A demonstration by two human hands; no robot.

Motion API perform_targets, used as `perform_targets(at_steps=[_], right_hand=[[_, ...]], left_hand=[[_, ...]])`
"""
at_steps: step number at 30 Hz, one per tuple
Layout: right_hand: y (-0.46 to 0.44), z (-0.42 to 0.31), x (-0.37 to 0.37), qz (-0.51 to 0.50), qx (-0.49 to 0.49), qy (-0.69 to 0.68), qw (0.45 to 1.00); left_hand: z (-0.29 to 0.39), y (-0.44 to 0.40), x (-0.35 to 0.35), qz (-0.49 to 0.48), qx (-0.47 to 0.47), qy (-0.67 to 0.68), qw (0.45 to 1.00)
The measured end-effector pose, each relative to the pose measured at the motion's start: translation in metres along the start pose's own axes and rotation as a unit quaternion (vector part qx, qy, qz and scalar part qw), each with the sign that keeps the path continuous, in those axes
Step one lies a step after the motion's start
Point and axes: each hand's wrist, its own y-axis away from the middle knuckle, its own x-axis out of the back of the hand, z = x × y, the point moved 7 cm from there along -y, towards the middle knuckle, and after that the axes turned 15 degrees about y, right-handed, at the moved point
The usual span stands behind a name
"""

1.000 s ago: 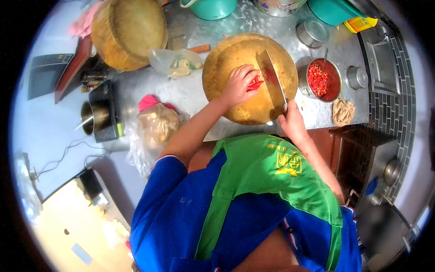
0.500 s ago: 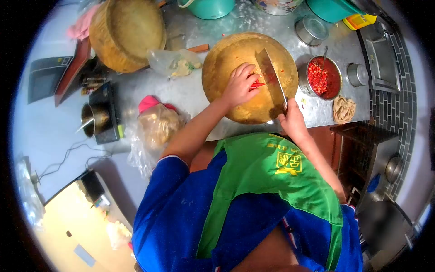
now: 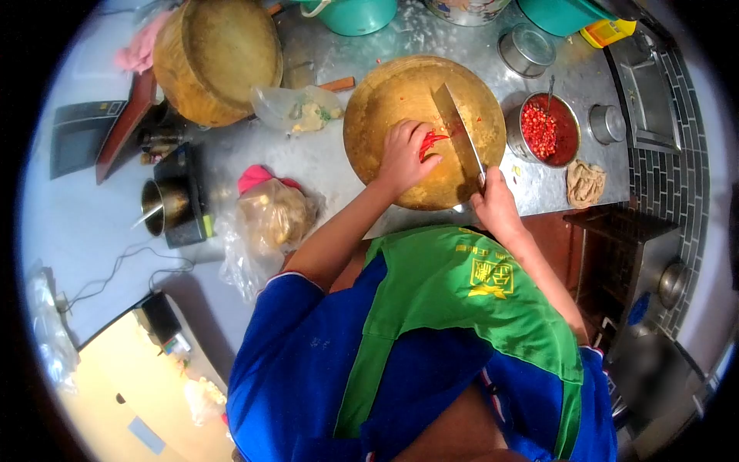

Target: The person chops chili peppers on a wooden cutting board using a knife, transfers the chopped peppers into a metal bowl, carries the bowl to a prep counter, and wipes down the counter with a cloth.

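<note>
A round wooden chopping board (image 3: 377, 100) lies on the metal table in front of me. On it, my left hand (image 3: 406, 157) curls around several red chillies (image 3: 433, 142), whose tips stick out to the right between thumb and fingers. My right hand (image 3: 497, 202) grips the handle of a cleaver (image 3: 460, 127). The blade stands over the board just right of the chillies, apart from them, pointing away from me. Small pale seeds and red bits dot the wood near the blade.
Right of the board stands a metal pot (image 3: 570, 127) of chopped red chillies with a spoon, beside a crumpled cloth (image 3: 586, 185) and a lidded tin (image 3: 607, 124). Leftward are plastic bags (image 3: 292, 108) and a thick wooden block (image 3: 231, 58). A green basin (image 3: 358, 17) sits behind.
My left hand has shifted slightly down and left, its fingers more bunched, and more of the chillies show. The cleaver has barely moved.
</note>
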Motion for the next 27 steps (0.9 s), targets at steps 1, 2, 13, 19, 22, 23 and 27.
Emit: perform_targets(at_steps=[1,2,13,19,22,23,27], right_hand=[[0.0,0.0,0.0,0.003,0.002,-0.002,1.0],[0.001,-0.002,0.001,0.011,0.015,0.005,1.0],[-0.005,-0.02,0.0,0.035,0.044,0.004,0.998],[-0.007,-0.02,0.001,0.021,0.045,0.019,0.999],[-0.008,-0.03,-0.002,-0.006,0.053,0.023,0.998],[-0.008,-0.032,-0.003,-0.005,0.061,0.028,0.998],[-0.008,-0.034,0.002,-0.036,0.059,0.036,0.997]], left_hand=[[-0.003,0.002,0.001,0.0,0.0,-0.006,1.0],[-0.008,0.006,0.001,0.0,0.0,-0.013,1.0],[-0.023,0.015,-0.001,-0.014,0.012,0.049,0.999],[-0.011,0.015,0.005,0.018,-0.013,0.034,0.999],[-0.019,0.015,-0.004,0.036,-0.018,0.036,0.999],[-0.023,0.016,-0.005,0.033,-0.015,0.034,0.999],[-0.021,0.015,-0.004,0.025,-0.002,0.034,0.999]])
